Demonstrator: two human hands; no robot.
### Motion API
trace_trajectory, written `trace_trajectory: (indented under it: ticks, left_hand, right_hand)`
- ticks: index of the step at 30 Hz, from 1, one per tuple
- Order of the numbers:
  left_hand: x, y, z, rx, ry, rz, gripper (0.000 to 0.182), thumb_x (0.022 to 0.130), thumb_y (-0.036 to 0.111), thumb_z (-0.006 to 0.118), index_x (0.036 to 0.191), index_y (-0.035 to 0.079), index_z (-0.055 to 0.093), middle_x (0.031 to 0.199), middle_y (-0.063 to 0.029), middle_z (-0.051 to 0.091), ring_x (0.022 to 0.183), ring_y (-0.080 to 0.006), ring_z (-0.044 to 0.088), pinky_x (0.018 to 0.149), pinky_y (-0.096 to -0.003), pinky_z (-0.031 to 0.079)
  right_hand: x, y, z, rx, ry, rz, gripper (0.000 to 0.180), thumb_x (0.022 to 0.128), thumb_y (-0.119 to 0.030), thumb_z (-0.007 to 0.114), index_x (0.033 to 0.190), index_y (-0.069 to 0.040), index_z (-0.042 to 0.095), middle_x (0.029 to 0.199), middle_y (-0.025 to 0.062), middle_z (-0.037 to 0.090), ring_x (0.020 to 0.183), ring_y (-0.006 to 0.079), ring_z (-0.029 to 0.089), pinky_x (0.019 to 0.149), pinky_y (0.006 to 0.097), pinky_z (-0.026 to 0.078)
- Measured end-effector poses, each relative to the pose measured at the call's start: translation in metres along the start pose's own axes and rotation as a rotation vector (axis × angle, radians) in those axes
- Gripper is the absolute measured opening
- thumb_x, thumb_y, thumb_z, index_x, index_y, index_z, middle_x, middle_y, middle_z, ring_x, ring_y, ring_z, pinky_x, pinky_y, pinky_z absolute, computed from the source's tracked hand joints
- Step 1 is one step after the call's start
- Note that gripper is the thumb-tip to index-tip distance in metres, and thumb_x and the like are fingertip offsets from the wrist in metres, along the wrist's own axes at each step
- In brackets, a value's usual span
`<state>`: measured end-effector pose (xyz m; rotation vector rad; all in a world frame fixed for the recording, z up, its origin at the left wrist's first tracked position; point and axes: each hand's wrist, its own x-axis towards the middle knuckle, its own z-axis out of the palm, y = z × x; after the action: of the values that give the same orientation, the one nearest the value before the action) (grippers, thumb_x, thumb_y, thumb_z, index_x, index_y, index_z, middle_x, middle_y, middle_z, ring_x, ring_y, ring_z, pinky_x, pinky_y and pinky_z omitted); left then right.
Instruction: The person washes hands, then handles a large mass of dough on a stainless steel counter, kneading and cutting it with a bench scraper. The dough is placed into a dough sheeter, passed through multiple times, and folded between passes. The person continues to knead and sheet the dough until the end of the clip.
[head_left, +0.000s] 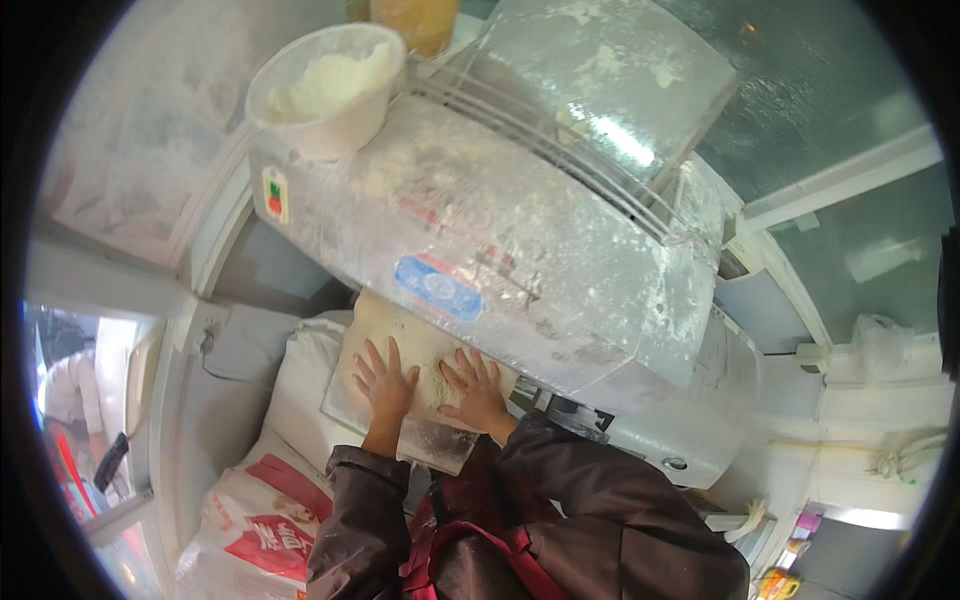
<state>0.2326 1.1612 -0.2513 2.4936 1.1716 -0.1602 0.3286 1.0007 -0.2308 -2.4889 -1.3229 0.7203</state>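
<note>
A large pale slab of dough (427, 337) lies on the metal tray (439, 444) of a flour-dusted dough machine (480, 202). My left hand (386, 381) rests flat on the dough's left part, fingers spread. To its right, my right hand (476, 390) also lies on the dough with the fingers apart, near the machine's lower edge. Neither hand grips anything. The dough's far edge passes under the machine's housing, where it is hidden.
A plastic tub of flour (322, 94) stands on the machine's top left, by green and red buttons (274, 196). Printed sacks (262, 517) lean at the lower left. Beyond a window at far left, a person (71, 397) is partly visible.
</note>
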Motion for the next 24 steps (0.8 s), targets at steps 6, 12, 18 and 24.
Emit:
trace_trajectory:
  ticks: [6,12,18,24]
  left_hand:
    - [0.016,-0.020,-0.023,-0.115,-0.198,0.059,0.069,0.084,0.037,0.066,0.145,0.021,0.038,0.151,-0.0231,0.023,0.138,-0.0472,0.022,0.106,-0.0606,0.027]
    - [-0.004,-0.062,-0.041,-0.430,0.019,-0.006,0.057,0.083,0.029,0.068,0.134,0.010,0.051,0.134,-0.0257,0.049,0.127,-0.0416,0.042,0.106,-0.0454,0.035]
    - [-0.045,-0.029,-0.032,-0.206,0.090,0.019,0.081,0.074,0.027,0.075,0.144,0.012,0.037,0.150,-0.0218,0.030,0.139,-0.0427,0.024,0.111,-0.0537,0.022]
    - [-0.038,0.016,-0.020,-0.182,0.054,0.115,0.081,0.076,0.033,0.072,0.145,0.009,0.035,0.151,-0.0229,0.025,0.139,-0.0446,0.022,0.111,-0.0549,0.021]
  right_hand:
    - [-0.007,0.006,-0.012,0.072,0.001,-0.058,0.078,0.077,-0.048,0.068,0.144,-0.022,0.039,0.152,0.0138,0.030,0.141,0.0383,0.021,0.111,0.0544,0.018]
    - [-0.098,-0.012,-0.102,0.528,-0.183,-0.057,0.045,0.089,-0.027,0.061,0.128,-0.006,0.056,0.133,0.0182,0.053,0.123,0.0322,0.051,0.099,0.0430,0.041]
    - [-0.165,0.019,-0.350,0.944,0.271,-0.457,0.020,0.092,-0.004,0.059,0.111,0.001,0.062,0.113,0.0119,0.064,0.094,0.0207,0.064,0.082,0.0329,0.052]
    - [0.063,0.071,-0.483,-0.211,0.388,-0.499,0.043,0.084,-0.006,0.063,0.126,-0.008,0.057,0.137,0.0128,0.051,0.125,0.0313,0.049,0.103,0.0388,0.042]
